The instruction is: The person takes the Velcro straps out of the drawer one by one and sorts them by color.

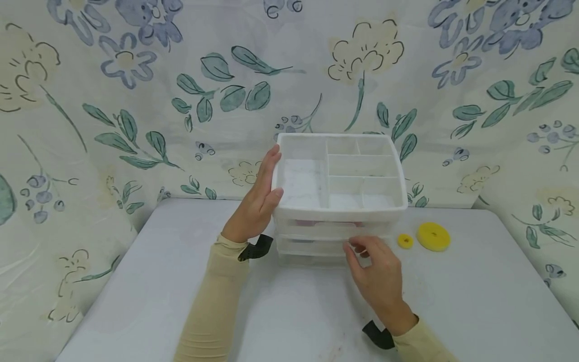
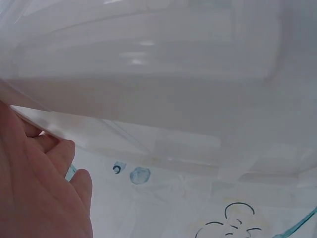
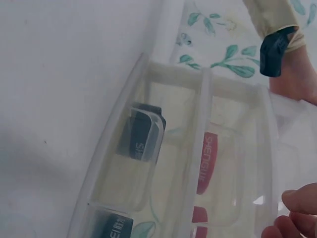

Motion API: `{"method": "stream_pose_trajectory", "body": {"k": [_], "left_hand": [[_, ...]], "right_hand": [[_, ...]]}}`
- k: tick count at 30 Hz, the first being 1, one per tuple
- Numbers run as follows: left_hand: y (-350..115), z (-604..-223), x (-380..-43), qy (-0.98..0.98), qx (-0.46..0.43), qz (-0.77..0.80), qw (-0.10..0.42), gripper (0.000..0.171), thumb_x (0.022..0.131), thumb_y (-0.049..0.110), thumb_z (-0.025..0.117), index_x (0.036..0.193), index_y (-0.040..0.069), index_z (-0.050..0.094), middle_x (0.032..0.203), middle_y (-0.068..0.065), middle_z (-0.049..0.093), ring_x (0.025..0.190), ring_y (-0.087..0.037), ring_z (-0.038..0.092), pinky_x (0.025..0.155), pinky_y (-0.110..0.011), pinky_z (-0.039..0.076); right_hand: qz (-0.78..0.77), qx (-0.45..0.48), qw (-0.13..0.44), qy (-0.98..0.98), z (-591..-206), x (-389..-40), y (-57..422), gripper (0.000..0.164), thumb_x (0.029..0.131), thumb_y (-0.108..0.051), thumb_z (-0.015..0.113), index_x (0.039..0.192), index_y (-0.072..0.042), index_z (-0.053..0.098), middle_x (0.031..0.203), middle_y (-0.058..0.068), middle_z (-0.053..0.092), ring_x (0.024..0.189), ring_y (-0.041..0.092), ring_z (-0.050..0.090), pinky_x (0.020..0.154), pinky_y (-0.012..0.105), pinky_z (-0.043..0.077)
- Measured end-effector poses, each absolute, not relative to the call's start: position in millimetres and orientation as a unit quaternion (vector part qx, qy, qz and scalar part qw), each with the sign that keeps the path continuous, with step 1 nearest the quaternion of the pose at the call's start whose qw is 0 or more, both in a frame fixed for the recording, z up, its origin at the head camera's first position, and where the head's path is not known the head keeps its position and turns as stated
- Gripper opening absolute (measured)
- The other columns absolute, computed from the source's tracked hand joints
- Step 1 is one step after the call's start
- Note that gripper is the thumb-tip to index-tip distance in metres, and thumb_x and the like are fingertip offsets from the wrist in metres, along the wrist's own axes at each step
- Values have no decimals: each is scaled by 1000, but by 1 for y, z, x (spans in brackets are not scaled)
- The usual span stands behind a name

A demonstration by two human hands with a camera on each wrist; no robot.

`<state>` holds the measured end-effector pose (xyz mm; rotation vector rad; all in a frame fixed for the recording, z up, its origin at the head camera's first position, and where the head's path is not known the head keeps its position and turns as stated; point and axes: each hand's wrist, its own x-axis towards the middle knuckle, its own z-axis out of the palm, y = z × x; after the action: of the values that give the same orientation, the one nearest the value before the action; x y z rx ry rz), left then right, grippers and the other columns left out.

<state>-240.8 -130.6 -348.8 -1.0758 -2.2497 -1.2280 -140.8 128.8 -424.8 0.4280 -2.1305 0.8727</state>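
Note:
A white plastic drawer organizer (image 1: 339,215) stands on the table, with a divided tray on top and stacked translucent drawers below. Its left side is touched by my left hand (image 1: 253,208), fingers extended along the top rim. At the front, my right hand (image 1: 377,276) has thumb and forefinger together at the edge of an upper drawer (image 1: 312,230); the exact contact is partly hidden. In the right wrist view, dark labelled pieces (image 3: 141,134) show through the lower drawer front and red labelled pieces (image 3: 207,163) through the one above.
To the right of the organizer lie a small yellow disc (image 1: 405,241) and a larger yellow disc (image 1: 433,237), both on the white table (image 1: 479,291). A flowered cloth (image 1: 307,85) hangs behind the table. Black straps (image 1: 379,336) show at both wrists.

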Motion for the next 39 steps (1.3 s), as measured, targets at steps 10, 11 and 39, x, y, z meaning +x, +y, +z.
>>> {"method": "stream_pose_trajectory", "body": {"k": [10,11,39], "left_hand": [[-131,-349,-240,-795,-382,-437,177,65,101,19,33,159,1,8,168,-8,2,154,-20,4,123,-46,9],[-131,-349,-241,-795,-383,-436,178,65,101,19,33,159,1,8,168,-8,2,154,-21,4,123,-46,9],[-130,-348,-241,-799,-375,-435,176,65,101,20,33,159,0,9,169,-7,1,154,-19,4,123,-47,10]], "right_hand": [[356,168,335,-856,-440,-133,123,25,76,-1,84,98,-6,72,92,6,72,76,16,67,63,31,58],[359,168,330,-857,-441,-132,123,26,76,0,84,99,-5,72,92,6,72,76,17,67,63,32,58],[682,-16,59,-729,-447,-123,105,39,87,6,68,125,3,62,128,17,65,116,29,64,87,21,54]]}}
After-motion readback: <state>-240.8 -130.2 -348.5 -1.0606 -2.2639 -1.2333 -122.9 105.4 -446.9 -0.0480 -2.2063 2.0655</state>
